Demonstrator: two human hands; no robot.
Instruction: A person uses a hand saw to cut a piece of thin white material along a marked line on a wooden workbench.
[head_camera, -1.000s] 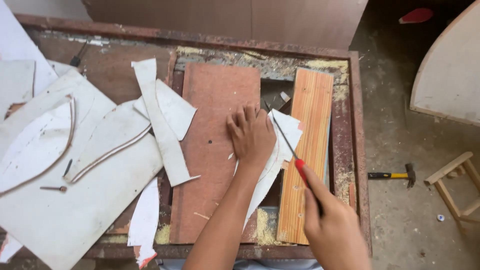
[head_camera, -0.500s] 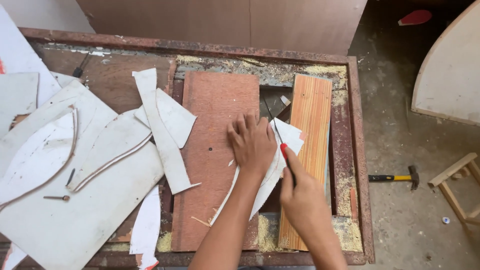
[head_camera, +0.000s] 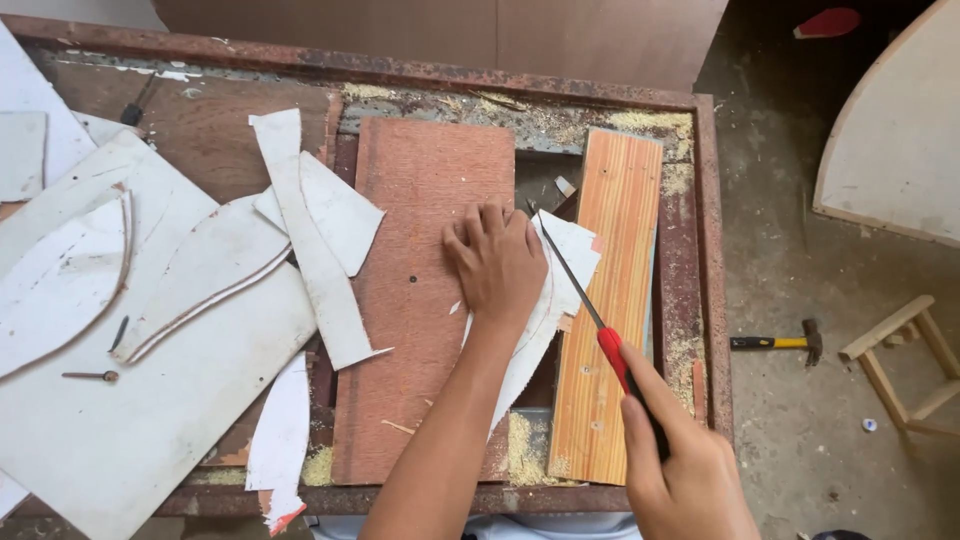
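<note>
My right hand (head_camera: 690, 470) has its grip wrapped tight around the red handle of a small saw (head_camera: 590, 305), forefinger laid along the top. The saw's long axis runs diagonal: handle low and to the right near me, thin blade pointing up and to the left, its tip ending just beside the fingertips of my left hand (head_camera: 497, 262). So it's aimed away from me, toward the far left corner of the tabletop (head_camera: 520, 85).

Left hand is flat, fingers spread a bit and not gripping anything, just pressing a curved white offcut (head_camera: 545, 305) down where it overlaps the reddish board (head_camera: 410, 280). The blade lies across that white piece, close along its right part.

Right of the blade there's an orange striped plank (head_camera: 620, 380) lying lengthwise, pointing away from me. Sawdust sits around the tabletop frame. Off to the left, a pile of white sheets (head_camera: 150, 400) and a long white strip (head_camera: 315, 260). On the floor to the right, a hammer (head_camera: 780, 342) and a wooden stool (head_camera: 905, 365).
</note>
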